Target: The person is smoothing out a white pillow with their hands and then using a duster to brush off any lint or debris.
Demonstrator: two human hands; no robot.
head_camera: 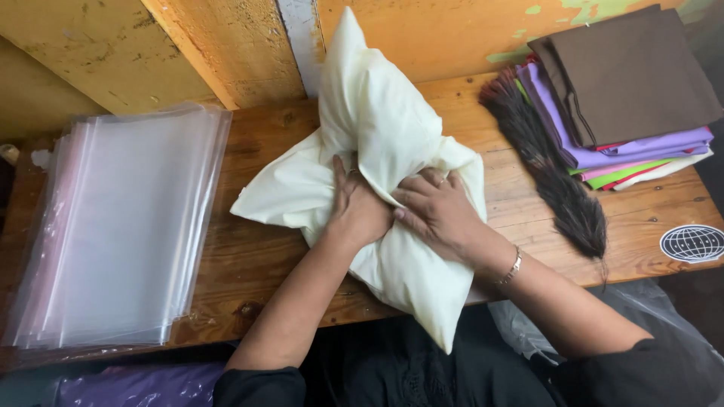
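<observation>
We see a cream-white cloth (377, 143), soft and bunched, lying in the middle of the wooden tabletop (256, 256). Its upper end rises in a peak against the yellow painted wall (422, 30), one flap spreads toward the left, and its lower corner hangs over the near edge of the tabletop. Both hands press into the gathered middle of the cloth. The left hand (357, 207) lies palm down with its fingers pushed into a fold, and the right hand (436, 211), just beside it and touching it, curls its fingers over the bunched fabric, gripping it. We note a ring on a finger of the right hand and a metal bracelet (513, 267) on its wrist.

To the left of the cloth, apart from it, lies a thick stack of clear plastic bags (121, 226), flat and rectangular, slightly fanned at the edges. To the right, a dark brush of long fibres (554, 173) lies slantwise on the boards. Beyond it, in the far right corner, sits a pile of folded fabric (633, 98): brown on top, then purple, with pink, green, red and white edges showing beneath. Near the right front edge of the tabletop we see a round black sticker (692, 243) with a white globe grid.
</observation>
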